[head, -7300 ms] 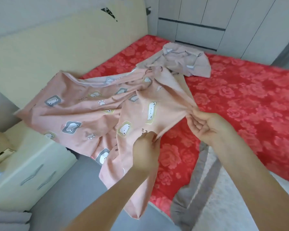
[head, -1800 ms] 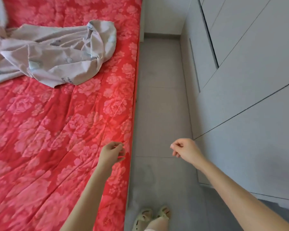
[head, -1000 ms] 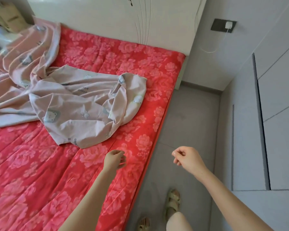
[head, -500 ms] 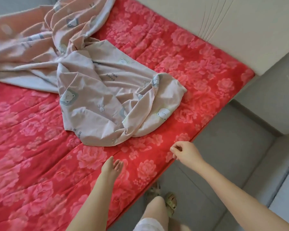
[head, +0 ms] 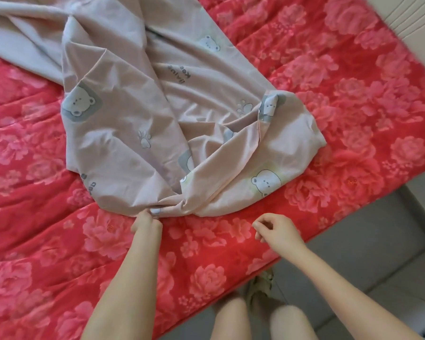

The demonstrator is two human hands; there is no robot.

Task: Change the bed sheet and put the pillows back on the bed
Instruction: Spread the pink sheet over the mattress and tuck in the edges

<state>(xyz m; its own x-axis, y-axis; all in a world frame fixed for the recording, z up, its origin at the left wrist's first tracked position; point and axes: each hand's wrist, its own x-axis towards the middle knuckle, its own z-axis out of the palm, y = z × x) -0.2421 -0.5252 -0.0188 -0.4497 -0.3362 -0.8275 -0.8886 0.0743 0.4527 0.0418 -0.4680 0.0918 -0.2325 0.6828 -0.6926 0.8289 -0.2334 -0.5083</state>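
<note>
Two hands: both reach in from the lower edge of the view, forearms bare, over the near side of the bed (head: 206, 278).
Left hand (head: 146, 223): knuckles up, fingers and thumb closed together in a pinch on the near edge of the bed sheet; the gathered cloth fans out from the pinch.
Right hand (head: 277, 230): hovers just above the red cover, near the sheet's hem but apart from it; fingers loosely curled toward the thumb, holding nothing.
Bed sheet (head: 138, 114): pale pink cloth printed with bear faces, paw marks and lettering. It lies crumpled on the bed, running from the upper left corner of the view down to the left hand. One fold is turned over at the right, toward the bed's side edge.
Red cover (head: 353, 94): quilted, rose-patterned, spread over the bed surface beneath the sheet; bare to the left, to the right and on the near side of the sheet.
Headboard (head: 417, 13): pale grooved panel, upper right corner.
Floor (head: 378, 241): grey, along the bed's side, lower right.
Knees (head: 231, 317): two, bare, at the bottom of the view close to the bed's edge.
Slipper (head: 261, 285): light-coloured, blurred, on the floor just beyond the knees, beside the bed edge.
</note>
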